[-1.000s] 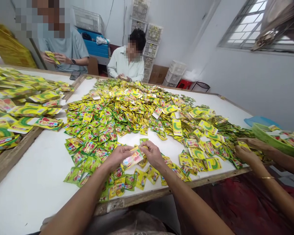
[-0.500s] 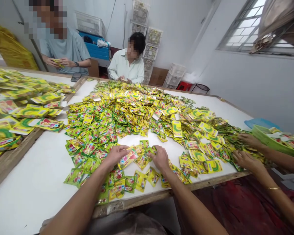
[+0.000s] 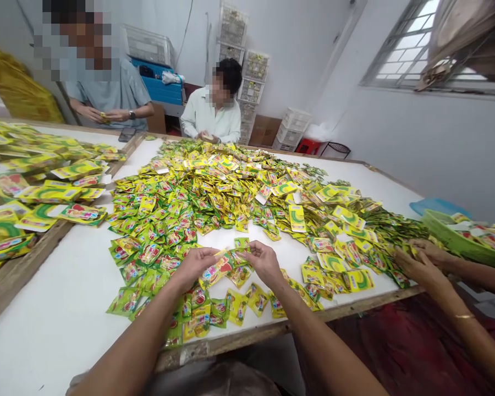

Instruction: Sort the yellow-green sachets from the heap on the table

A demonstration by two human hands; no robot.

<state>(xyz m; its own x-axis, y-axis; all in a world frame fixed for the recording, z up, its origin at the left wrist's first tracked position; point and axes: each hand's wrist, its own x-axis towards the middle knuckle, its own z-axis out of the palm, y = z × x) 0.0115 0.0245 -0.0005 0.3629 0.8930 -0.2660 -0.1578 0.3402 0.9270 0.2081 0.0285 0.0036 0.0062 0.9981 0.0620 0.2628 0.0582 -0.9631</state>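
My left hand (image 3: 196, 267) is closed on a small yellow printed carton (image 3: 215, 271), flat-looking and tilted above the table, with fruit pictures on its face. My right hand (image 3: 267, 264) pinches a small green sachet (image 3: 236, 256) at the carton's right end. Whether the sachet's edge is inside the carton, I cannot tell. Just below the hands lie loose yellow sachets (image 3: 257, 299) and green sachets (image 3: 219, 311) near the table's front edge. Beyond my fingers rises a large heap of sachets (image 3: 177, 192).
A wooden-rimmed white table (image 3: 86, 275) bears everything. Cartons (image 3: 82, 213) are piled past a wooden divider at left. At right a co-worker's hands (image 3: 424, 269) work among sachets beside a green basin (image 3: 454, 236). Two people (image 3: 212, 113) sit or stand across the table.
My right hand has moved slightly left and up, bringing a green sachet to the carton's end. My left hand stays nearly in place. The co-worker's hands at right have come together.
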